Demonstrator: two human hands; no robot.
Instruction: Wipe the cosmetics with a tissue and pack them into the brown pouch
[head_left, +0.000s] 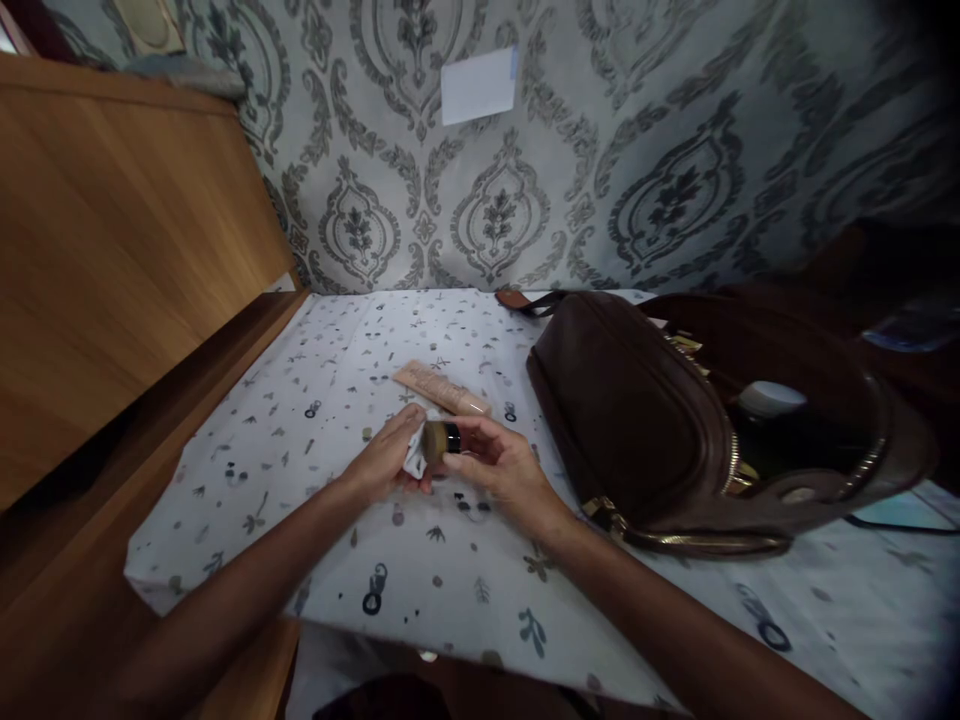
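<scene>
Over the patterned white cloth, my right hand grips a small jar by its black cap end. The jar lies on its side, with an olive-brown body. My left hand is closed around a crumpled white tissue, which presses against the jar's other end. Some of the left fingers are hidden behind the tissue and jar. Just beyond both hands, a beige squeeze tube with a shiny cap lies flat on the cloth.
A dark brown leather bag stands unzipped at the right, with a white-capped container inside. A wooden panel rises along the left. Behind the table is a patterned wall with a white paper on it.
</scene>
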